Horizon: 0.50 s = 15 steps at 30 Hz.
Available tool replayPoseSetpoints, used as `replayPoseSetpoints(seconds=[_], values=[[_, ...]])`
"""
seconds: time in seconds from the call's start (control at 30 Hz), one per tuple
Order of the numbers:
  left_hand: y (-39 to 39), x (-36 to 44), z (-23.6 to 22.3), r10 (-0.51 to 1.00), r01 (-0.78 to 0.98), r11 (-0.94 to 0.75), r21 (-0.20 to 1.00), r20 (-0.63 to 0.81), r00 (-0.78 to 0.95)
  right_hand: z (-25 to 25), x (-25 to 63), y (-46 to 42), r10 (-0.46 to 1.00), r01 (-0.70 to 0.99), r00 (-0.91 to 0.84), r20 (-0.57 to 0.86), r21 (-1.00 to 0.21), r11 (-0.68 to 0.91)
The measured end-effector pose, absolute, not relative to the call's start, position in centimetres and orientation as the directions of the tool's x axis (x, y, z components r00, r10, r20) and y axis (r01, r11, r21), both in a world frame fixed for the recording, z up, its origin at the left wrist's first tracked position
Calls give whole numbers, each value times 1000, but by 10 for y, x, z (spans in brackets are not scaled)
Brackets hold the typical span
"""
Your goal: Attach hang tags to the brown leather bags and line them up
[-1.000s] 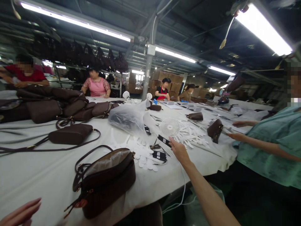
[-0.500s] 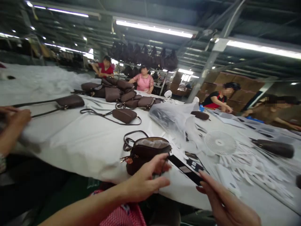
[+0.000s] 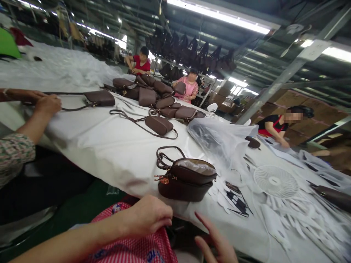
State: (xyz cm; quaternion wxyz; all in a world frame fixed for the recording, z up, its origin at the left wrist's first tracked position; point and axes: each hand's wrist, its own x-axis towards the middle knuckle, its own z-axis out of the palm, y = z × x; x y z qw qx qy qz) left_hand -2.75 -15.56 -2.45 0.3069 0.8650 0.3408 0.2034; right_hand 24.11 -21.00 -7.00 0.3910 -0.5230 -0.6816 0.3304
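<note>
My left hand [image 3: 155, 215] is closed, fingers curled down, above the red checked cloth [image 3: 131, 241] at my lap. Whatever it may hold is hidden. Lower right, my right hand [image 3: 216, 243] has thumb and forefinger spread, with nothing between them. Just beyond both hands a small dark brown handbag [image 3: 186, 191] stands upright at the table's near edge, touched by neither. Its top is unzipped and clear plastic shows inside. A looped strap and an orange-red charm [image 3: 164, 180] hang at its left end. Black tags with cords [image 3: 238, 202] lie right of it.
Another brown bag [image 3: 159, 125] lies behind, before a heap of bags [image 3: 148, 96]. A clear plastic bag [image 3: 211, 135], white fan [image 3: 275, 181] and white strips [image 3: 309, 219] cover the right side. At left, a co-worker's hands [image 3: 48, 106] hold a bag strap. Other people work across the table.
The black strip that was between my hands is out of sight. My left hand has drawn back from the handbag and closed; my right hand has moved lower and opened. The view has shifted.
</note>
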Motion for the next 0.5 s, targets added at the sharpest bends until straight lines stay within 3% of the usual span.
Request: replayPoseSetpoints(seconds=[0.1,0.2,0.3,0.37,0.43,0.5], values=[[-154,-25,-21,667,477,-677,560,192,720,-71,181,-204,950,-14,-312,6,-1000,1],[-143,-35,-20,670,459,-691,559,257,697,-58,148,-190,878,-141,-447,-171,-956,-257],[-129,-55,-22,708,430,-651,626,297,640,-38,142,-171,849,22,-460,-258,-960,-280],[-123,-68,-24,722,364,-604,709,293,627,-22,142,-159,882,236,-435,-182,-968,-83],[-120,-78,-27,730,298,-545,784,269,628,-8,140,-148,887,451,-457,-66,-877,167],[-120,-83,-29,734,271,-495,826,230,639,2,134,-139,867,556,-498,-14,-773,307]])
